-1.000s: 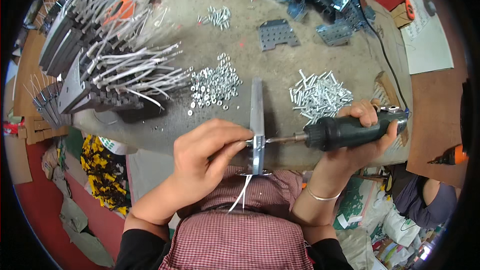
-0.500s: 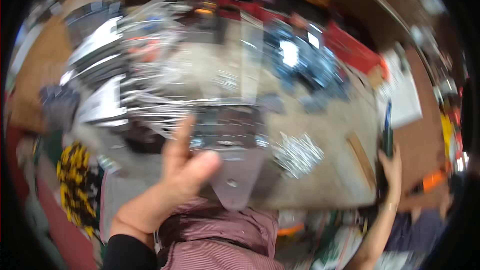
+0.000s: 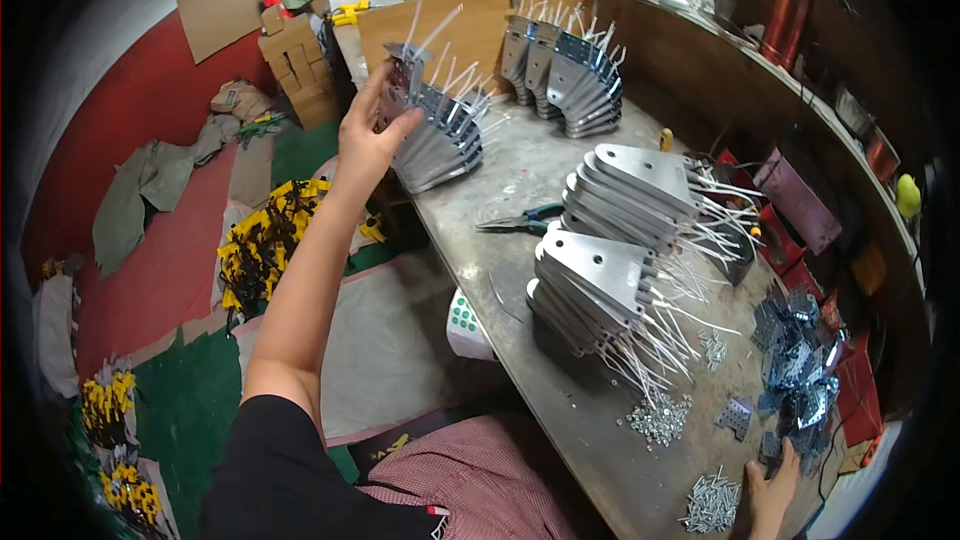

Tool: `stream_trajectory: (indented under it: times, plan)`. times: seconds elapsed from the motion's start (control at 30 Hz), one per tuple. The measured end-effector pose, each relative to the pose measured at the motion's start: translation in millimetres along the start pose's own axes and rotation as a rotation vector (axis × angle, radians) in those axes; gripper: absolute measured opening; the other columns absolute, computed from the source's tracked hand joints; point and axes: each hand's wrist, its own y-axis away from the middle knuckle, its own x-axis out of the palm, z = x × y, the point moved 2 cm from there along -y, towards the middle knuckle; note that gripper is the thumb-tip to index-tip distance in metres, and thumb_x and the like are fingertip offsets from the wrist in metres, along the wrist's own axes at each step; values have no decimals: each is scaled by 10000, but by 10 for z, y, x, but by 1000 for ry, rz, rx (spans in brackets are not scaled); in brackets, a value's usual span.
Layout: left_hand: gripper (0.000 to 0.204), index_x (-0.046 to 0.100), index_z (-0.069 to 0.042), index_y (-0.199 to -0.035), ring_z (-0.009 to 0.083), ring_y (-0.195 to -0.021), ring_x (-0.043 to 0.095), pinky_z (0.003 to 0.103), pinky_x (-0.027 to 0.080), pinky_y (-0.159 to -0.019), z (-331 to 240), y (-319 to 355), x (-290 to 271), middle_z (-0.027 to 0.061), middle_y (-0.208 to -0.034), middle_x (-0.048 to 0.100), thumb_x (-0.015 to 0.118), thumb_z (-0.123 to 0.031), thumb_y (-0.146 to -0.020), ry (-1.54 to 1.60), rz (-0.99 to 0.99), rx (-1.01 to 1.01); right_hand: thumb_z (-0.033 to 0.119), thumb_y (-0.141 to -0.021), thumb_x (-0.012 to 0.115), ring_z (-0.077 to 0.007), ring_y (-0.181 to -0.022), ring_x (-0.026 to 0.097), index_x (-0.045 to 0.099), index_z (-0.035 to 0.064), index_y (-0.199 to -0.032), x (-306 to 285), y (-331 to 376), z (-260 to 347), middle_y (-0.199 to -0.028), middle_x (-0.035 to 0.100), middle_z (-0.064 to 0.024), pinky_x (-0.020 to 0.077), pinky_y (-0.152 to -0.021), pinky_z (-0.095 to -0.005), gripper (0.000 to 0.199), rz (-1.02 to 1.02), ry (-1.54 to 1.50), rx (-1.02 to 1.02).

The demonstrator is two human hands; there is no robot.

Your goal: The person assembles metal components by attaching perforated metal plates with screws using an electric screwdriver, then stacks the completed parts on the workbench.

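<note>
My left hand (image 3: pixel 375 130) is stretched out to the far left end of the bench. Its thumb and fingers close round a metal plate (image 3: pixel 402 80) with white wires, at the top of a fanned stack of similar plates (image 3: pixel 440 155). My right hand (image 3: pixel 775 492) is low at the right edge, thumb and fingers apart, with nothing seen in it. It lies between a heap of small screws (image 3: pixel 711 500) and a pile of bluish metal brackets (image 3: pixel 800 365). One loose bracket (image 3: pixel 735 417) rests nearby, beside a heap of nuts (image 3: pixel 660 420).
Two stacks of grey tapered plates (image 3: pixel 600 265) with white wires stand mid-bench. Pliers (image 3: pixel 520 222) lie beside them. Further plate stacks (image 3: pixel 570 80) are at the back. Yellow and black parts (image 3: pixel 265 240) lie on the floor left of the bench (image 3: pixel 480 280).
The view has swung left. My left hand has carried the plate from in front of me to the far stack. My right hand no longer has the long dark tool by its fingers.
</note>
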Motion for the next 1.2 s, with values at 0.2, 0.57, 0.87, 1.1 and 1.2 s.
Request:
stream_trajectory:
  times: [0.2, 0.57, 0.87, 1.1, 1.2]
  plan:
    - [725, 467, -182, -1349, 272, -1081, 551, 324, 442, -909, 600, -98, -88, 114, -1180, 564, 764, -170, -688, -546, 189, 53, 155, -716, 690, -420, -1054, 504, 494, 23, -1206, 144, -54, 71, -1140, 515, -226, 394, -917, -427, 544, -80, 26, 90]
    - [1020, 204, -248, -1460, 347, -1183, 501, 374, 420, -966, 698, 74, -136, 177, -1313, 493, 780, -97, -633, -528, 301, -37, 294, -965, 465, -128, -544, 472, 574, -5, -1021, -207, 172, 360, -670, 537, -42, 381, -514, -264, 323, -405, -318, 130]
    - [1047, 134, -171, -1477, 373, -1183, 501, 404, 415, -984, 734, 153, -199, 209, -1319, 484, 764, -47, -649, -555, 233, 13, 247, -937, 533, -80, -569, 435, 522, 56, -915, -416, 1033, 1349, -711, 504, 7, 356, -511, -215, 193, -76, -1011, 385]
    - [411, 605, -23, -1054, 280, -994, 593, 373, 464, -865, -1167, 664, 788, 126, -1055, 624, 755, -182, -706, -298, 600, 546, 406, -926, 461, -129, -445, 415, 571, -84, -813, -450, 1179, 1878, -533, 482, -78, 283, -428, -253, 515, 21, -1231, -32]
    - [526, 582, -48, -1094, 292, -1026, 565, 400, 444, -888, -1332, 915, 1142, 112, -1083, 600, 785, -228, -644, -377, 692, 622, 386, -908, 511, -135, -447, 422, 567, -61, -734, -497, 1160, 2298, -529, 475, -86, 293, -420, -254, 484, 194, -1448, -211]
